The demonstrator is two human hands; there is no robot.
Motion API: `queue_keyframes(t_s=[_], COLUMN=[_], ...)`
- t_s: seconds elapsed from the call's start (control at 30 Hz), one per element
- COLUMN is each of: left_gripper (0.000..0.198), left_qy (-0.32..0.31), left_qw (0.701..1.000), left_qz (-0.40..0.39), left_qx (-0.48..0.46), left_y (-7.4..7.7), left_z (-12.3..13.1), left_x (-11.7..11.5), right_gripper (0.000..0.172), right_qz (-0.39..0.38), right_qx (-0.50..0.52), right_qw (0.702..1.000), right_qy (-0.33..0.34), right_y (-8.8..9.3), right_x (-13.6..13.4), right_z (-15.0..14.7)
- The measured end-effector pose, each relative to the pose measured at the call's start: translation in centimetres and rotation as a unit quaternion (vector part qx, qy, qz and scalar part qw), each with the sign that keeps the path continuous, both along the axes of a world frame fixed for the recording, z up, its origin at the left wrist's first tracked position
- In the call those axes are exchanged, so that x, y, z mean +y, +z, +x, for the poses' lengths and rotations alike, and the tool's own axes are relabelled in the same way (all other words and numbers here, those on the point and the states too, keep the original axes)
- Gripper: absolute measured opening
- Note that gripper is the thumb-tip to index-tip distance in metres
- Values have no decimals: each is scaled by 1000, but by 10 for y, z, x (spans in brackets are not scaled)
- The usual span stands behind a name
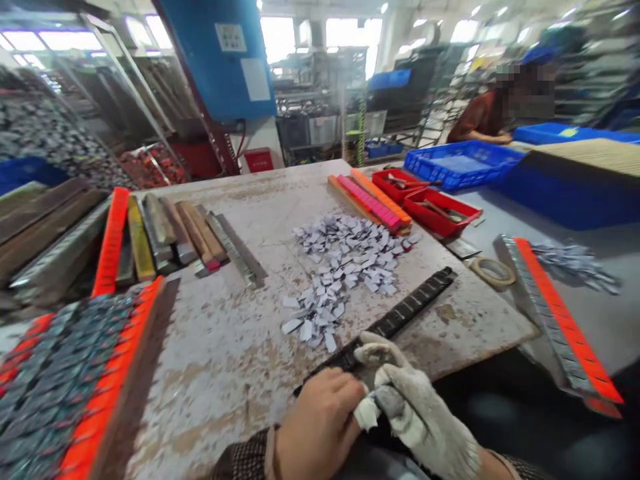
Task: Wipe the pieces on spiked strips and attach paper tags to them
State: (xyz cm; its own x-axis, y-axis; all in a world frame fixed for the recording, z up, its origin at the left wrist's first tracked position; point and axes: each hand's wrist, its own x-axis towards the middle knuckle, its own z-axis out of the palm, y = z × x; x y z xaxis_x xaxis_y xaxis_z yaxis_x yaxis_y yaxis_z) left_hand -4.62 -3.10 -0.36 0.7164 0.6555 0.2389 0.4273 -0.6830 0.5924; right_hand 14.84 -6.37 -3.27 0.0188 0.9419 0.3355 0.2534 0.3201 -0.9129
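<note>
My left hand (320, 423), bare, is closed with its fingers curled, close against my right hand (420, 410), which wears a whitish knitted glove with greyed fingertips. A small white piece (367, 412) shows pinched where the two hands meet; its exact kind is unclear. Just beyond the hands a black slotted bar (415, 303) lies slantwise along the table's near edge, its middle partly hidden by them. Past the bar, a loose heap of small white flat pieces (345, 267) spreads over the worn table (215, 360).
Wooden and metal bars (187, 230) and an orange-edged stack (107, 380) lie left. Pink and orange strips (373, 200), red trays (440, 212), a tape roll (493, 272) and an orange-topped bar (567, 320) are right. A co-worker (483, 117) sits behind a blue crate (460, 163).
</note>
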Motion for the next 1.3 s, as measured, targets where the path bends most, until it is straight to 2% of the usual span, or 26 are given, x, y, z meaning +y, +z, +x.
queue_keyframes(t_s=[0.07,0.13,0.2,0.27,0.33,0.47,0.57,0.67,0.83,1.1,1.2,1.3], left_gripper=[14,36,50,56,58,51,50,45,40,40,47,43], left_qy=[81,154,183,178,183,203,202,209,196,187,160,152], left_qw=[994,979,966,962,961,965,972,973,976,976,979,980], left_qz=[33,17,-32,-69,-80,-66,-62,-65,-90,-102,-118,-125], left_qx=[68,134,179,196,190,149,103,68,36,54,36,24], left_y=[-7,-16,-26,-35,-44,-60,-70,-76,-77,-72,-67,-57], left_z=[-17,-37,-52,-55,-46,-13,4,8,2,1,-10,-29], left_x=[0,-1,-6,-13,-19,-26,-29,-31,-31,-30,-25,-15], right_gripper=[24,19,17,13,14,10,8,4,4,12,8,12], right_qz=[20,62,99,124,136,170,200,212,186,159,163,137], right_qx=[-50,-119,-190,-240,-259,-298,-358,-416,-469,-484,-457,-380], right_qw=[998,990,975,961,955,939,912,884,863,858,871,911], right_qy=[-23,-47,-62,-64,-53,-29,-23,-18,15,61,78,82], right_y=[-2,-7,-13,-19,-23,-26,-26,-24,-20,-27,-26,-20], right_x=[1,5,10,13,14,9,7,9,16,25,26,27], right_z=[10,24,35,38,31,9,0,-4,-3,-7,-3,9])
